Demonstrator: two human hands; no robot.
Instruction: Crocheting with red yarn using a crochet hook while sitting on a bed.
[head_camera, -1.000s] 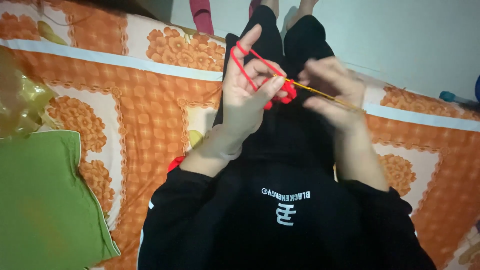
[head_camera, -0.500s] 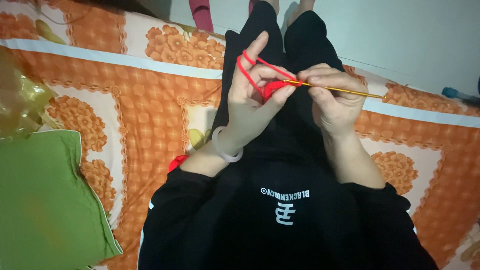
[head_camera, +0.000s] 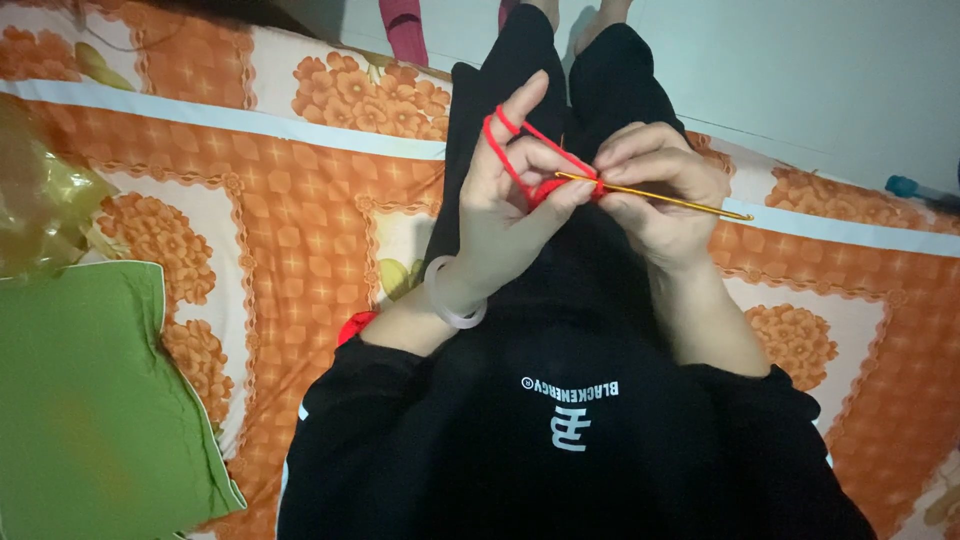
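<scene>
My left hand (head_camera: 510, 205) is raised over my lap, with red yarn (head_camera: 520, 150) looped around the index finger and a small red crochet piece (head_camera: 548, 190) pinched between thumb and fingers. My right hand (head_camera: 655, 190) is closed around a thin golden crochet hook (head_camera: 680, 200). The hook's tip reaches into the red piece, and its tail points to the right. A pale bangle (head_camera: 452, 300) sits on my left wrist. Both hands meet above my black trousers.
I sit on an orange floral bedsheet (head_camera: 300, 220). A green pillow (head_camera: 80, 400) lies at the lower left, with crinkly gold wrapping (head_camera: 40, 200) above it. A red ball of yarn (head_camera: 355, 325) peeks out beside my left arm. Pale floor (head_camera: 830, 80) lies at the upper right.
My right hand has come in toward the left hand and settled with the hook in the red piece. The view has steadied and both hands sit lower over my lap.
</scene>
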